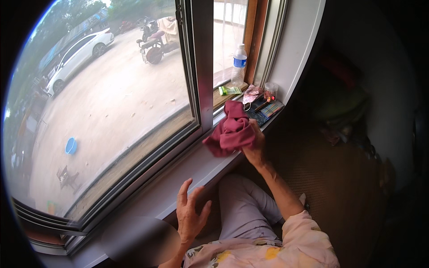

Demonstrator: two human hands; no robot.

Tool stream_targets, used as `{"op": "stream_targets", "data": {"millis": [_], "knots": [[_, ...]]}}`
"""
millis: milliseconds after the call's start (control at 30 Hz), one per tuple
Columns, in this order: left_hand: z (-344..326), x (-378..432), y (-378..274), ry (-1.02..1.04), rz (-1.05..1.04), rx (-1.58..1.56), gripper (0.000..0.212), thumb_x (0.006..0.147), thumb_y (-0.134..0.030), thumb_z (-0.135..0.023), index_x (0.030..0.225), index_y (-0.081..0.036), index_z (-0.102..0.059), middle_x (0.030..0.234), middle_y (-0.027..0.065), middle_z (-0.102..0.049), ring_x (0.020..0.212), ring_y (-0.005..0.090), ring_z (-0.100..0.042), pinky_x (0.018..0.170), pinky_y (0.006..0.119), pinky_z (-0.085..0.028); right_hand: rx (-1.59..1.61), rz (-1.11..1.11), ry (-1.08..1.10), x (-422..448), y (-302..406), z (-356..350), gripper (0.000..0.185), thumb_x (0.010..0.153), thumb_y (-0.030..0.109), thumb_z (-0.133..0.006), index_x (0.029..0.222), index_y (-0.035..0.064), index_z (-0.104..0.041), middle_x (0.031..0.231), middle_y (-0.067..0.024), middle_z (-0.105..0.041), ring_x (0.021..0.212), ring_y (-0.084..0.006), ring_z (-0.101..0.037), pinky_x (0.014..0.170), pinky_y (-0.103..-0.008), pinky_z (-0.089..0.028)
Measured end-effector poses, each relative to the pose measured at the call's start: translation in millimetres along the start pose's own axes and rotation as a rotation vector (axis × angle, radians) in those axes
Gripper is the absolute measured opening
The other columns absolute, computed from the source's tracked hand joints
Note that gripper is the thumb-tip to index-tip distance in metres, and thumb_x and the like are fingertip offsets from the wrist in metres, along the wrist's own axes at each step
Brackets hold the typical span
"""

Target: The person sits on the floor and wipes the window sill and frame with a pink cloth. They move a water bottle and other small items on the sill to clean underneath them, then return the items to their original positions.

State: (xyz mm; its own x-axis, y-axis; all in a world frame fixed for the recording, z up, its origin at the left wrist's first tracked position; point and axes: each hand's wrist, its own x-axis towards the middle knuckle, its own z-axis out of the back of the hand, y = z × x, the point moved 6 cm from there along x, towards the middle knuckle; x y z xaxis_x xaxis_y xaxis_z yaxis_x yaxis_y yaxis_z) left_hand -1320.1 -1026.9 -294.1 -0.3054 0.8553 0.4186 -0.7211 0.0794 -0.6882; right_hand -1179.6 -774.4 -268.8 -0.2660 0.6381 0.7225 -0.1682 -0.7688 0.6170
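A crumpled dark red cloth (231,130) is bunched in my right hand (257,140), over the inner window sill (181,177). Most of the right fingers are hidden behind its folds. My left hand (191,207) is raised near the sill's front edge, fingers apart and holding nothing. Just beyond the cloth, at the sill's far end, lie a flat dark case with coloured strips (268,112), a pink patterned item with a loop (252,93) and a clear plastic cup (270,89).
A plastic bottle with a blue label (239,63) stands in the window corner beside a green and white packet (230,90). The sliding window frame (202,67) rises along the sill. Outside are a white car (80,53), a motorbike (156,50) and a blue basin (71,145).
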Motion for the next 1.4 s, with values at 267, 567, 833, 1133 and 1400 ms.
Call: {"op": "stream_targets", "data": {"millis": [267, 567, 833, 1133, 1400], "knots": [[76.0, -59.4, 79.5, -0.345, 0.171, 0.404, 0.033, 0.082, 0.003, -0.069, 0.115, -0.004, -0.067, 0.132, 0.0187, -0.062, 0.122, 0.0384, -0.058, 0.104, 0.046, -0.045, -0.648, 0.058, 0.266, -9.5, -95.1, -32.0, 0.067, 0.066, 0.025, -0.086, 0.129, 0.019, -0.065, 0.135, -0.0161, -0.053, 0.121, -0.0374, -0.054, 0.105, -0.0503, -0.04], [102.1, -82.8, 112.5, -0.532, 0.242, 0.536, 0.028, 0.085, -0.002, -0.066, 0.113, -0.004, -0.068, 0.119, 0.0169, -0.068, 0.113, 0.0358, -0.063, 0.1, 0.044, -0.044, -0.353, 0.252, 0.373, -89.4, 60.3, -110.3, 0.026, 0.082, 0.011, -0.068, 0.107, 0.0178, -0.072, 0.122, -0.0099, -0.062, 0.112, -0.0302, -0.06, 0.096, -0.0447, -0.046], [103.1, -93.0, 115.9, -0.529, 0.228, 0.594, 0.026, 0.085, -0.004, -0.066, 0.111, -0.005, -0.069, 0.115, 0.0166, -0.07, 0.113, 0.0342, -0.064, 0.099, 0.043, -0.045, 0.097, 0.254, 0.313, -62.3, 100.6, -95.6, 0.028, 0.079, 0.021, -0.074, 0.105, 0.012, -0.068, 0.117, -0.0122, -0.065, 0.106, -0.0332, -0.062, 0.093, -0.0444, -0.047], [96.2, -83.5, 114.3, -0.546, 0.248, 0.615, 0.026, 0.085, -0.005, -0.066, 0.11, -0.007, -0.07, 0.112, 0.0132, -0.072, 0.109, 0.0321, -0.066, 0.096, 0.042, -0.045, -0.6, 0.088, 0.483, -28.5, -66.6, -42.4, 0.069, 0.064, 0.027, -0.086, 0.127, 0.0096, -0.066, 0.145, -0.0189, -0.047, 0.133, -0.0396, -0.045, 0.11, -0.0509, -0.037], [102.2, -85.6, 116.1, -0.563, 0.308, 0.61, 0.023, 0.087, -0.008, -0.067, 0.11, -0.007, -0.071, 0.113, 0.0125, -0.072, 0.106, 0.0317, -0.066, 0.093, 0.041, -0.046, -0.289, 0.371, 0.489, -105.2, 98.8, -144.1, 0.027, 0.074, 0.004, -0.064, 0.1, 0.0118, -0.07, 0.124, -0.0149, -0.059, 0.117, -0.0354, -0.055, 0.101, -0.0507, -0.041]]}}
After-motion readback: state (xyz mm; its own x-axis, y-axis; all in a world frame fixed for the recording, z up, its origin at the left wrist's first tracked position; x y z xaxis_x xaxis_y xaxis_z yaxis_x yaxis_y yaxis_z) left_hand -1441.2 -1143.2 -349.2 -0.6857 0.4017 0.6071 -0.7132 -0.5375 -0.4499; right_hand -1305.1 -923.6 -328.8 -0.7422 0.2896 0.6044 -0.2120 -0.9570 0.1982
